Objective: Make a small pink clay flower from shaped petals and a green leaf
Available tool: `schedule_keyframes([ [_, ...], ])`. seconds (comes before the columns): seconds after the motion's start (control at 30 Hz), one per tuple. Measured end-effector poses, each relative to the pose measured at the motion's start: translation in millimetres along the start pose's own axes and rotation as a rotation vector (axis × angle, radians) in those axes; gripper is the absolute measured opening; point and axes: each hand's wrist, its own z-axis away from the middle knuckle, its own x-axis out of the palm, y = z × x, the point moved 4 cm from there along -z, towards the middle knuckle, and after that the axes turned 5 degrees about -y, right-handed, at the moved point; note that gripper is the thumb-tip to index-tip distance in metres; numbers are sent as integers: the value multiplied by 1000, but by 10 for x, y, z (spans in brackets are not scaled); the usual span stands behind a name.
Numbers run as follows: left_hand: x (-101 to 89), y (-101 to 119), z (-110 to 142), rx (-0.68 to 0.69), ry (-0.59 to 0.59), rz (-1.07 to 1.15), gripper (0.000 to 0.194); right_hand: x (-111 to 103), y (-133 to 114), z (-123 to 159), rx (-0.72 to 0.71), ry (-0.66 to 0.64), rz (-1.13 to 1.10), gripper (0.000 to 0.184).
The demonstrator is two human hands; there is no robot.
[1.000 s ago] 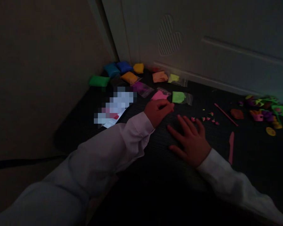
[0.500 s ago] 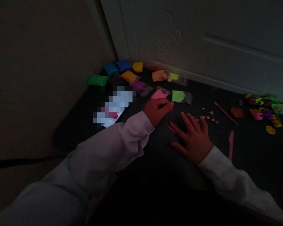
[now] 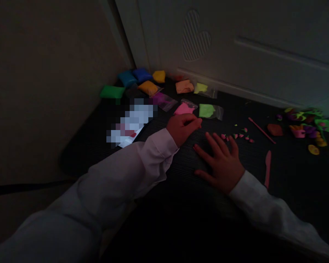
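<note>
My left hand is held over the dark table, its thumb and fingers pinched together. Whatever may be between the tips is too dark to make out. To its right, my right hand lies flat with fingers spread. Its index fingertip rests where a thin pink clay strip lay, and only a trace of pink shows there. Several small pink and green clay pieces lie just beyond the right fingers. Behind my left hand are a bag of pink clay and a bag of light green clay.
More clay packets, among them a green one and an orange one, line the back left near a lit phone. Rightward lie a pink stick, a pink plastic knife, a brown lump and colourful clay figures.
My right hand has slid slightly left, its index finger now covering most of the thin pink strip. My left hand stays nearly still in its pinch.
</note>
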Motion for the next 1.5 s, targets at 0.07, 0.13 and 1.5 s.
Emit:
schedule_keyframes([
  [0.07,2,-3,1,3,1,0,29,16,-25,-1,-92,-40,-22,65],
  [0.13,5,-6,0,2,5,8,30,14,7,-6,-72,-35,-17,62],
  [1.5,85,-87,22,346,-572,-436,15,90,1283,1148,959,113,-184,48],
])
